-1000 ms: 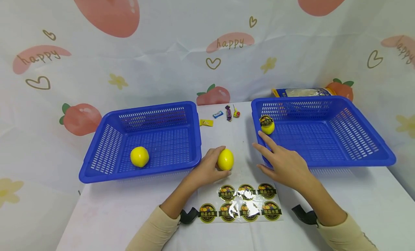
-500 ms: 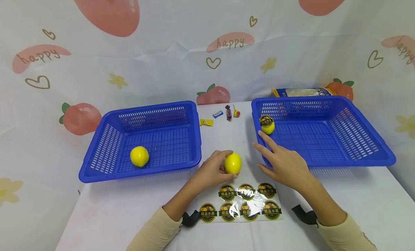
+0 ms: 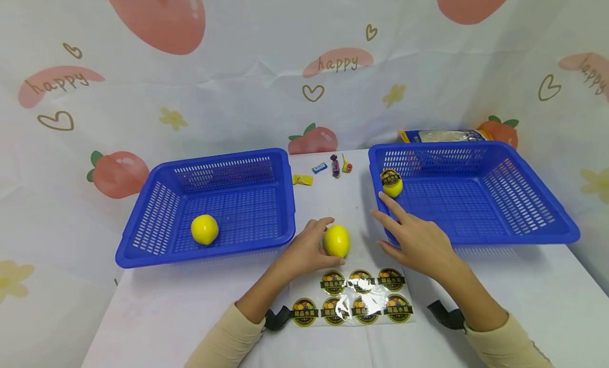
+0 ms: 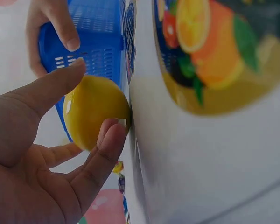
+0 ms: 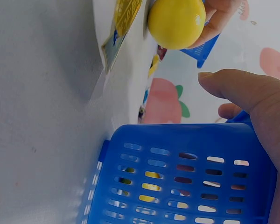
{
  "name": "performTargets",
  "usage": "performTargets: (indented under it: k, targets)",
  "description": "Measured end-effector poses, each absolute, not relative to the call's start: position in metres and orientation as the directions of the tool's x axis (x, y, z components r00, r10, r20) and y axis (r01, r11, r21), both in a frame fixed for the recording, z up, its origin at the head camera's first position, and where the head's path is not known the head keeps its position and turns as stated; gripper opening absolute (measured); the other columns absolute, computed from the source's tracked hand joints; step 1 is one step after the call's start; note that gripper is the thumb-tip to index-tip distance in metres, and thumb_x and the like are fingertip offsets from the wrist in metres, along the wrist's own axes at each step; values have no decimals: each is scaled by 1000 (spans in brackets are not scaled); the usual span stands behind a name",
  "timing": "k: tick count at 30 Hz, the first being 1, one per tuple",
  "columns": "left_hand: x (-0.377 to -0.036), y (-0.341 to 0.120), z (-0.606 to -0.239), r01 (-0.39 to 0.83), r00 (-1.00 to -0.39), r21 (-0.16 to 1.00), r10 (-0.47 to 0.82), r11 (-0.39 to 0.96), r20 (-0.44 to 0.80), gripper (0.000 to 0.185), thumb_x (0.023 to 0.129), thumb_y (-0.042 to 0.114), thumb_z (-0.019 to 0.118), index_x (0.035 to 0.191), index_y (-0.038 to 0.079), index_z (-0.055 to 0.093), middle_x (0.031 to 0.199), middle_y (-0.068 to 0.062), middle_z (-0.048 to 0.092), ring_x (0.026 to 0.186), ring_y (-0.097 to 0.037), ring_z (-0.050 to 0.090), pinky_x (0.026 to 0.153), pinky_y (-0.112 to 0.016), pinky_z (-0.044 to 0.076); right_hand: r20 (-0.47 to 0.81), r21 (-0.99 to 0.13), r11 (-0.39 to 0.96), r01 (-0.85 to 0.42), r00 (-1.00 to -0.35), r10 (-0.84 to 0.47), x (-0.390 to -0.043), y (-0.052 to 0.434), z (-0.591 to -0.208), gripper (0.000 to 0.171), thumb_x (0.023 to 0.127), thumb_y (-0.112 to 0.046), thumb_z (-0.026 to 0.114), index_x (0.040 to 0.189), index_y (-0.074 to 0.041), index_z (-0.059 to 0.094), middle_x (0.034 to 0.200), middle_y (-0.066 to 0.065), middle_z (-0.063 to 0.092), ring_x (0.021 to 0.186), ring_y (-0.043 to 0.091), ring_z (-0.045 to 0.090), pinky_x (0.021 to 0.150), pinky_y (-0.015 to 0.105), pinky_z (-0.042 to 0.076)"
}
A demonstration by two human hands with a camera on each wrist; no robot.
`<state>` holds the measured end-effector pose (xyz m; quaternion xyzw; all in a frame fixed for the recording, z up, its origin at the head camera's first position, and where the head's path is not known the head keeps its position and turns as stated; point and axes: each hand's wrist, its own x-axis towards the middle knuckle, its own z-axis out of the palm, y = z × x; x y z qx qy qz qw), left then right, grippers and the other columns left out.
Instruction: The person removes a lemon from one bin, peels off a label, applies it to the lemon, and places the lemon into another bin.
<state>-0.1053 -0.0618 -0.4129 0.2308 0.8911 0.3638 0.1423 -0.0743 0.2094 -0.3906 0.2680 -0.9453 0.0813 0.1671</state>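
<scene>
While the lemon [image 3: 337,241] is shifting slightly leftward just beyond the printed rows of the sticker sheet [image 3: 306,287], the left hand [image 3: 309,250] is loosening around it, apparently letting it settle there, and the right hand [image 3: 421,245] is staying, fingers spread, by the blue basket [image 3: 514,238] to the sheet's right.

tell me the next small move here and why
Probably the right hand should reach for the right-end sticker in the far row of the sheet: that one lies nearest, and this hand carries no fruit. The left hand cups a lemon showing no sticker, while the labelled lemon in the right basket wears one.
</scene>
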Motion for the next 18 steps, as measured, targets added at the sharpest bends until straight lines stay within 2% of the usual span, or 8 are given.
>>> performTargets:
  k: [6, 18]
  targets:
    - [-107, -64, -413, 325, -846, 718, 529, 615, -70, 89, 77, 35, 88, 150, 11, 42, 128, -15, 51, 85, -17, 55, 76, -29, 51, 377, -64, 839, -540, -792, -481, -75, 209, -392, 64, 80, -34, 84, 137, -13, 62, 156, 14, 38, 55, 12, 46, 38, 19, 29]
    - [-107, -66, -410, 308, -844, 723, 529, 619, -93, 94, 75, 34, 90, 151, 9, 40, 131, -18, 49, 99, -24, 56, 90, -41, 51, 369, -66, 841, -537, -796, -480, -74, 209, -391, 65, 80, -34, 84, 137, -13, 61, 157, 13, 37, 56, 13, 47, 39, 19, 29]
